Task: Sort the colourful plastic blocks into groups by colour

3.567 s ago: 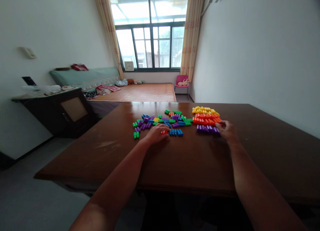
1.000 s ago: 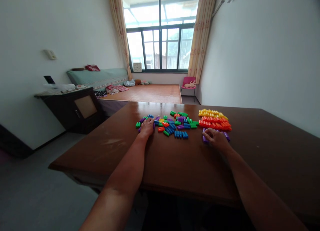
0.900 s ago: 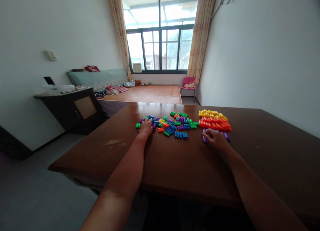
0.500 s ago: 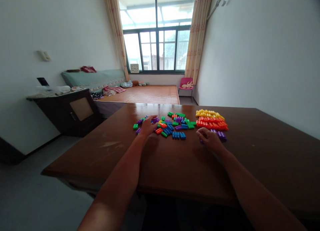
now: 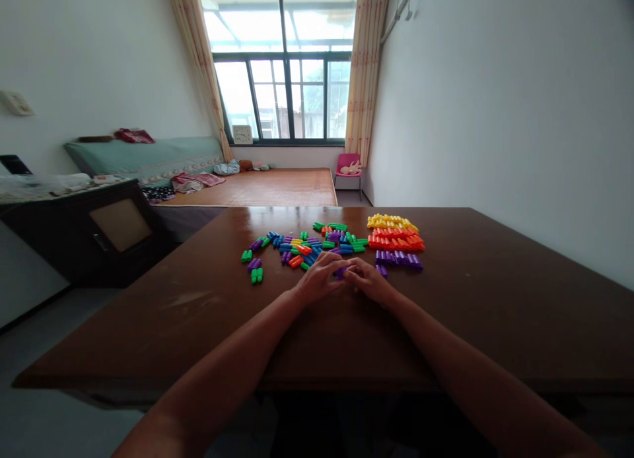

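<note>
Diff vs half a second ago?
Left hand moved right and nearer, off the mixed-color pile's left part. Right hand moved left from the purple row. They now meet around a purple plastic piece; whose grip is unclear. Yellow rows and orange rows stayed.

At one worktop (image 5: 198, 326): one left hand (image 5: 317, 283), one right hand (image 5: 369, 281), one yellow peg group (image 5: 392, 222), one orange peg group (image 5: 396, 239), one purple peg group (image 5: 399, 260) and one mixed-colour peg spread (image 5: 328, 245), its pieces too crowded to count. Beyond it: one bed (image 5: 277, 187), one square clock (image 5: 242, 134), one pink chair (image 5: 341, 160), two curtains (image 5: 366, 68), one dark cabinet (image 5: 69, 227).
</note>
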The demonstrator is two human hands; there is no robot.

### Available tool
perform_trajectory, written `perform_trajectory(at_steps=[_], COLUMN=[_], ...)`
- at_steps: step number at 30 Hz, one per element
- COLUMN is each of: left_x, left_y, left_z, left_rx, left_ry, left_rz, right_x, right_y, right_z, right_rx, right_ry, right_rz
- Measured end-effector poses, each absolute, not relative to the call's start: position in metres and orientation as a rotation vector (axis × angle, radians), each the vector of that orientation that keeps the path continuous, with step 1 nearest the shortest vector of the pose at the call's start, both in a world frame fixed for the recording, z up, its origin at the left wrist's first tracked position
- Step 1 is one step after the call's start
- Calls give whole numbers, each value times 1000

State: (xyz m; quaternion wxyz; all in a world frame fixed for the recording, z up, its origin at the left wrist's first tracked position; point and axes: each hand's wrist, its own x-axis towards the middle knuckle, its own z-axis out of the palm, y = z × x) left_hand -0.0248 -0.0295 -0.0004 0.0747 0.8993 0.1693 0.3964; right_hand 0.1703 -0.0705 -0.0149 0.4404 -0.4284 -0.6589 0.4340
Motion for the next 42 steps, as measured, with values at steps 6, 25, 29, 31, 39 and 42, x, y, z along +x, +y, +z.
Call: perform_trajectory(at_steps=[6, 25, 29, 31, 39, 42], left_x=[-27, -91, -131, -147, -161, -166], left_y=[-33, 2, 9, 9, 12, 17], left_z=[3, 31, 46, 51, 39, 31], left_rx=[2723, 2542, 2284, 2141, 1953, 1908], left_ry=[401, 1472, 1949, 2151, 2415, 2383], left_rz=[1145, 1300, 1275, 1168, 476, 367], right_x=[192, 307, 310, 308, 298, 298], right_y=[-79, -71, -70, -67, -71, -70], right_z=[13, 0, -3, -5, 5, 4], right_rx=[-1021, -1907, -1855, -1821, -1768, -1778], right_ry=[-1522, -1697, -1814, -1814, -1708, -1694], right_rz=[1103, 402, 486, 466, 242, 164])
